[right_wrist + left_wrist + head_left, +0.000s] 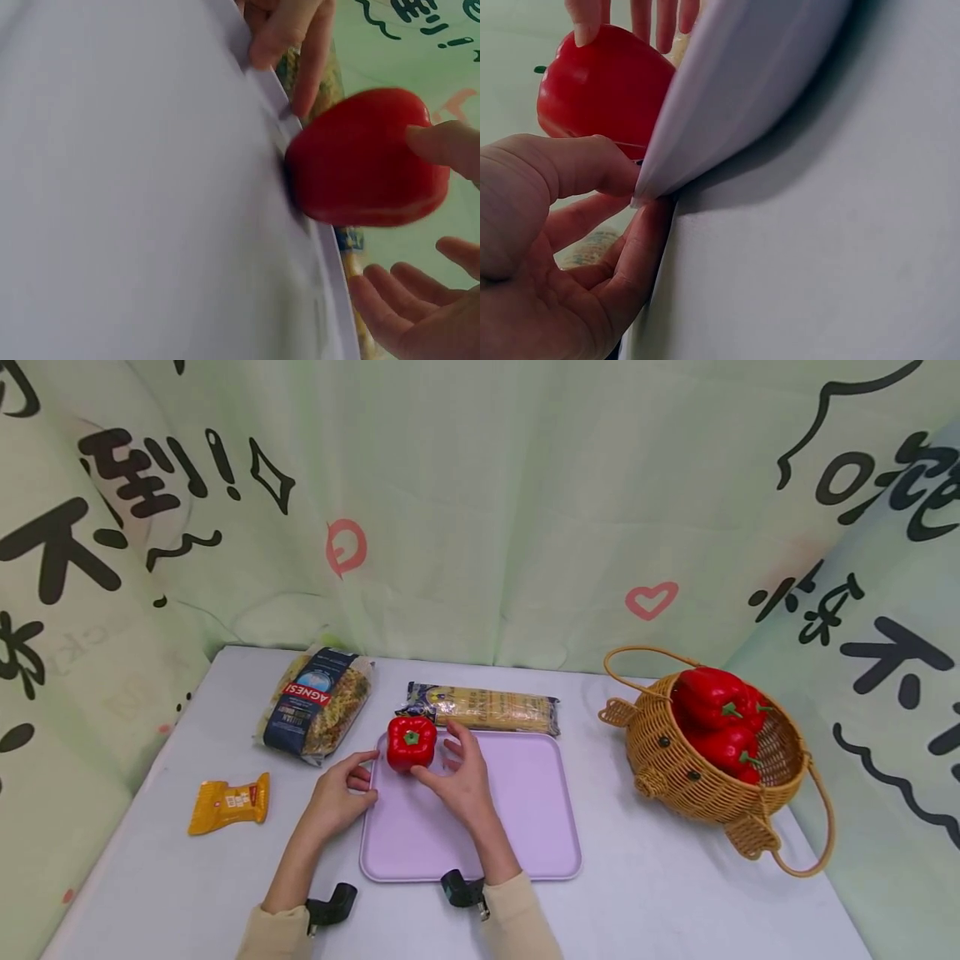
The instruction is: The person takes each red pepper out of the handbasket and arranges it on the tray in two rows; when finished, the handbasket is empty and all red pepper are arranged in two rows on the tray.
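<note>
A red bell pepper (411, 744) with a green stem stands at the far left corner of the lilac tray (517, 810). My right hand (463, 777) is beside it, the thumb touching its surface. In the right wrist view the other fingers of that hand (420, 307) are spread apart from the pepper (364, 161). At the tray's left edge, my left hand (339, 797) pinches the rim. The left wrist view shows its thumb (592, 165) on the rim, close below the pepper (607, 86), with fingers against the outer side.
Behind the tray lies a pack of long pasta (487, 708). A larger AGNESI pasta bag (315, 703) sits at the back left, and an orange-yellow packet (228, 804) lies nearer on the left. On the right, a tilted wicker basket (675, 777) contains several red peppers (720, 710).
</note>
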The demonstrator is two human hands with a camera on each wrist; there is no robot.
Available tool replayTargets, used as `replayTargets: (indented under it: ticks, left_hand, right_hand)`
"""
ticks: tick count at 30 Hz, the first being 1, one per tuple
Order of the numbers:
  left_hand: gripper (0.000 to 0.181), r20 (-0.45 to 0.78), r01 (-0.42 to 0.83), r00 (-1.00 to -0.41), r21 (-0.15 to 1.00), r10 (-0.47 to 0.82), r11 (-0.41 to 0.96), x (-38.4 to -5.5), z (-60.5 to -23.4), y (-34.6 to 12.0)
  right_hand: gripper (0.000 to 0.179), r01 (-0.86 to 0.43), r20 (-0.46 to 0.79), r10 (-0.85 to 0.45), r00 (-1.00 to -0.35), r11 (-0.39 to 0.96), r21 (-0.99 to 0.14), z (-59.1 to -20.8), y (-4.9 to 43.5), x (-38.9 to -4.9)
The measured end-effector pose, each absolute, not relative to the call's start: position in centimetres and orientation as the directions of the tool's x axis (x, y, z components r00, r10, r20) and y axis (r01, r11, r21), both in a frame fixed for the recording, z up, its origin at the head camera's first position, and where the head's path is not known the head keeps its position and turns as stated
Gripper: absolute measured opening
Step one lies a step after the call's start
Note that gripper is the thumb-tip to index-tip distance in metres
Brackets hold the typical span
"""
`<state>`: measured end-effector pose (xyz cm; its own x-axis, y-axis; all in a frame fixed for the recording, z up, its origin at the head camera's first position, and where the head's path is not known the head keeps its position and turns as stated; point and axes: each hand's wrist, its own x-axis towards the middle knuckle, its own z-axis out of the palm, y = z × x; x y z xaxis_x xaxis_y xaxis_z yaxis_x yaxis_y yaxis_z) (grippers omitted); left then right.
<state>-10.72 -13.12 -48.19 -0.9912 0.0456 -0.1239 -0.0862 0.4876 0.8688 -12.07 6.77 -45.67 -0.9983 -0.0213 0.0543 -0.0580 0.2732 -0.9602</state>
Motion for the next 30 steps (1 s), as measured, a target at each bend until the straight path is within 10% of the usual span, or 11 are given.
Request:
replayTargets:
  ticks: [30]
  left_hand:
    - [0.056, -0.148, -0.106, -0.988, 0.861, 0.045, 0.498, -10.8, -48.3, -13.1]
  right_hand:
    - [0.059, -0.143, 0.225, 0.234, -0.946, 0.321, -0.936, -40.4, 18.5, -14.3]
